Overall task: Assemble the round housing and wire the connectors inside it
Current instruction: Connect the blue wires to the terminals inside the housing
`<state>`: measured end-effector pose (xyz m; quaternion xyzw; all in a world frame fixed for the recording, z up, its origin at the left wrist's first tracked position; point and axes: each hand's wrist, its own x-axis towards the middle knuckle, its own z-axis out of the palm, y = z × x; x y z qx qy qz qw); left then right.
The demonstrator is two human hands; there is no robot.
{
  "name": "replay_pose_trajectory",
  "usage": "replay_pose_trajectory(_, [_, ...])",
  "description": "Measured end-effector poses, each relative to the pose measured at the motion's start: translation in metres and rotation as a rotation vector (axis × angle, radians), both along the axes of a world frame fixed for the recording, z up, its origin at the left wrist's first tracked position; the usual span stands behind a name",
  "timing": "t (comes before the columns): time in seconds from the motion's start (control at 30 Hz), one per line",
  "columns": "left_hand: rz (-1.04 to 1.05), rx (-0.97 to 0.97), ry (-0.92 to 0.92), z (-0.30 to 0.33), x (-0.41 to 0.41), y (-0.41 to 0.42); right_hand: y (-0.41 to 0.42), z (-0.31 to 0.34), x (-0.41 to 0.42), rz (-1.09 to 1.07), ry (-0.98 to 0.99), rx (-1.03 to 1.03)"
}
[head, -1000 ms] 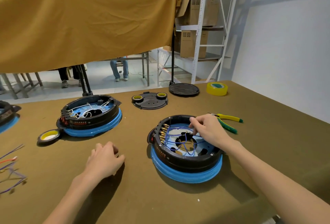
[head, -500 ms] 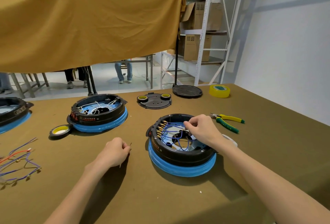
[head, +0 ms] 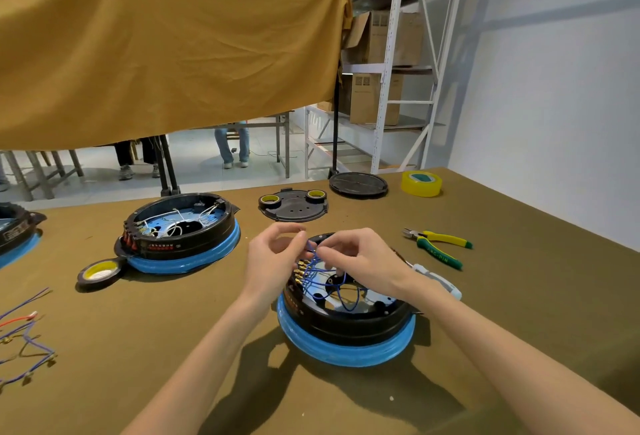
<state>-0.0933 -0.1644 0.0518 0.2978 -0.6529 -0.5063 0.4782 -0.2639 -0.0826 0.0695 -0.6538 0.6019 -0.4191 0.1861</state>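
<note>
A round black housing [head: 349,325] on a blue ring sits on the table in front of me. Blue wires [head: 332,280] run from a row of brass connectors [head: 299,270] on its left inner wall. Both hands meet over its far left rim. My left hand [head: 273,261] pinches the upper end of a blue wire with thumb and fingertips. My right hand [head: 360,261] has its fingers curled and pinches the same bundle of blue wires from the right, covering the far part of the housing.
A second housing [head: 180,232] with white wires stands at the left, a tape roll [head: 100,271] beside it. A black cover plate [head: 294,206], a round lid [head: 358,185], yellow tape [head: 420,183] and green-yellow cutters [head: 438,247] lie behind and right. Loose wires [head: 24,341] lie far left.
My left hand rose from the table and came right to the housing, where it now pinches a blue wire. My right hand lifted the wires toward the far left rim.
</note>
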Motion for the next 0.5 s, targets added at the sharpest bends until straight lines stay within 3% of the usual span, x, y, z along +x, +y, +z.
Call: replay_pose_trajectory(0.5, [-0.252, -0.013, -0.019, 0.003, -0.031, -0.004, 0.020, -0.004, -0.039, -0.040, -0.226, 0.073])
